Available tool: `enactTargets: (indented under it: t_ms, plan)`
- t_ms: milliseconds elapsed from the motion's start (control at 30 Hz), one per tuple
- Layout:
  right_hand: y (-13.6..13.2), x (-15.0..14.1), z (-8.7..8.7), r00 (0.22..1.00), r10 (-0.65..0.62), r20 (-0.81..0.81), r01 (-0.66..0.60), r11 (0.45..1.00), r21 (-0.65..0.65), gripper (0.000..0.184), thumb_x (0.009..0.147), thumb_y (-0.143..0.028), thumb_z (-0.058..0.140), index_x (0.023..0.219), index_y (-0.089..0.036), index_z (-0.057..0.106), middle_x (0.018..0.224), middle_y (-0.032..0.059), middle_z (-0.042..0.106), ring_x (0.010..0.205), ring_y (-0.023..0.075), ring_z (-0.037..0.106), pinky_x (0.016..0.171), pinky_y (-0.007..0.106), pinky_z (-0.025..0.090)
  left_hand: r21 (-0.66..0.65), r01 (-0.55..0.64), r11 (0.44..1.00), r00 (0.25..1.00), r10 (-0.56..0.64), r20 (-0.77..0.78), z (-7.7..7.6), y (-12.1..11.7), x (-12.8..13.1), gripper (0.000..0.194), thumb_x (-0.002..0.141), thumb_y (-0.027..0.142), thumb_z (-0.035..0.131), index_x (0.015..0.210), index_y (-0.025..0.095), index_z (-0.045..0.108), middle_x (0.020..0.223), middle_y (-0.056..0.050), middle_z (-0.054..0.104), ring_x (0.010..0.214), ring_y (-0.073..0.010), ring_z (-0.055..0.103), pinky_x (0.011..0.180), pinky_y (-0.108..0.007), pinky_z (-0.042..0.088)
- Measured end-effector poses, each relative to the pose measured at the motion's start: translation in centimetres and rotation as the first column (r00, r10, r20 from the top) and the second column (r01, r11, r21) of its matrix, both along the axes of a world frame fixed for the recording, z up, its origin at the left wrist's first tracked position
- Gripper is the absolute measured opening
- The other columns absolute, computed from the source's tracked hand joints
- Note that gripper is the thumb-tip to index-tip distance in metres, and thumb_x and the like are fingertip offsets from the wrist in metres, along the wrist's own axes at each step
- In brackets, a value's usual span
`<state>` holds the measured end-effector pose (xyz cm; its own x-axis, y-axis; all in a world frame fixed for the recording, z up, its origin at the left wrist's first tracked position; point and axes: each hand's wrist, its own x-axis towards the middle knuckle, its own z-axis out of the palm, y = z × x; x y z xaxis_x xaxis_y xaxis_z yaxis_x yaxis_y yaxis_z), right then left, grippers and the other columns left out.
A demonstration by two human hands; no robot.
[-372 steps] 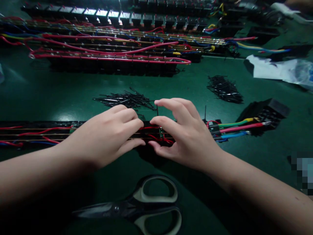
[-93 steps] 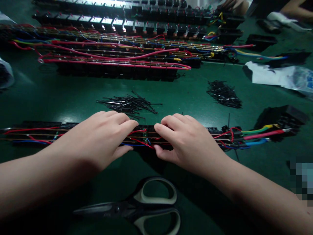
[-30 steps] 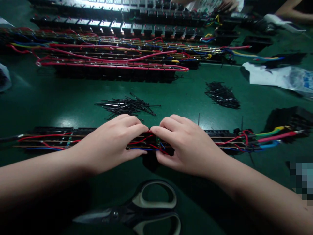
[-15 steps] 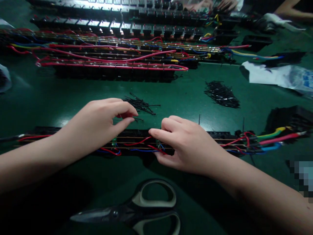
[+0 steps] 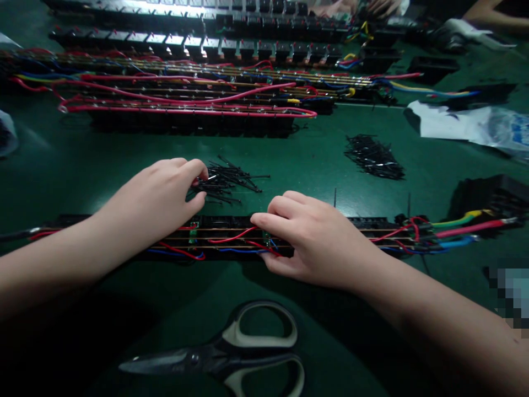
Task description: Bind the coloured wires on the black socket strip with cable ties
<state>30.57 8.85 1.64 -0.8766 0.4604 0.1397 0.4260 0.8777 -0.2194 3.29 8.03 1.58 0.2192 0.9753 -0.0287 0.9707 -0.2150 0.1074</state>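
My left hand [image 5: 163, 190] hovers at the near left side of a loose pile of black cable ties [image 5: 235, 179]. Its thumb and index finger are apart, with no tie plainly between them; the other fingers curl out of sight. My right hand [image 5: 312, 237] grips a long black wired strip [image 5: 231, 225] across its width, thumb on the near edge and fingers over the far one. Red and blue wires, thin brass-coloured bars and small green circuit boards [image 5: 193, 232] run along this strip. Two thin black ties stand up from it right of my hand.
Scissors [image 5: 231, 353] lie in front of the strip. A second cable tie pile [image 5: 374, 157] is farther right, near a plastic bag [image 5: 467, 124]. Rows of similar wired strips [image 5: 194, 105] fill the back. Another person's hands [image 5: 343, 8] show at the top.
My left hand has moved left and slightly away from me, its thumb and index finger spreading wider. My right hand keeps its hold on the strip.
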Motion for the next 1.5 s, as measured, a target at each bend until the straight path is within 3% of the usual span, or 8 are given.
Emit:
enactTargets:
  t_ms: [400, 767, 1100, 1500]
  plan:
    - [0.06, -0.07, -0.12, 1.000, 0.004, -0.006, -0.004, 1.000, 0.019, 0.029, 0.088, -0.033, 0.069, 0.112, -0.017, 0.072, 0.094, 0.0079, 0.067, 0.087, 0.0250, 0.058, 0.072, 0.035, 0.041, -0.027, -0.035, 0.999, 0.999, 0.035, -0.011, 0.03, 0.10, 0.26, 0.029, 0.091, 0.030, 0.046, 0.115, 0.022, 0.061, 0.094, -0.009, 0.072, 0.085, -0.0294, 0.069, 0.074, -0.041, 0.053]
    - [-0.08, -0.11, 0.02, 1.000, -0.003, 0.004, 0.003, 1.000, 0.017, 0.028, 0.088, -0.033, 0.069, 0.111, -0.017, 0.071, 0.095, 0.0083, 0.068, 0.088, 0.0250, 0.057, 0.073, 0.035, 0.041, 0.018, -0.038, 0.999, 0.999, 0.039, -0.029, 0.40, -0.20, 0.62, 0.036, 0.092, 0.031, 0.042, 0.119, 0.020, 0.063, 0.100, -0.013, 0.074, 0.087, -0.0343, 0.071, 0.079, -0.047, 0.055]
    - [0.03, -0.09, 0.04, 1.000, -0.002, 0.007, 0.002, 1.000, 0.015, 0.028, 0.089, -0.032, 0.069, 0.112, -0.017, 0.072, 0.095, 0.0085, 0.068, 0.088, 0.0250, 0.057, 0.073, 0.035, 0.042, -0.002, -0.071, 0.997, 0.994, 0.070, -0.079, 0.29, -0.03, 0.47, 0.032, 0.093, 0.033, 0.045, 0.117, 0.024, 0.063, 0.090, -0.008, 0.074, 0.076, -0.0283, 0.070, 0.070, -0.039, 0.054]
    - [-0.05, -0.09, -0.01, 1.000, -0.003, 0.004, 0.003, 1.000, 0.016, 0.027, 0.089, -0.033, 0.069, 0.111, -0.018, 0.071, 0.096, 0.0087, 0.069, 0.088, 0.0248, 0.057, 0.073, 0.035, 0.042, 0.004, -0.112, 0.994, 0.992, 0.112, -0.051, 0.73, -0.48, 0.85, 0.039, 0.094, 0.027, 0.039, 0.130, 0.020, 0.052, 0.102, -0.015, 0.069, 0.085, -0.0336, 0.069, 0.072, -0.044, 0.052]
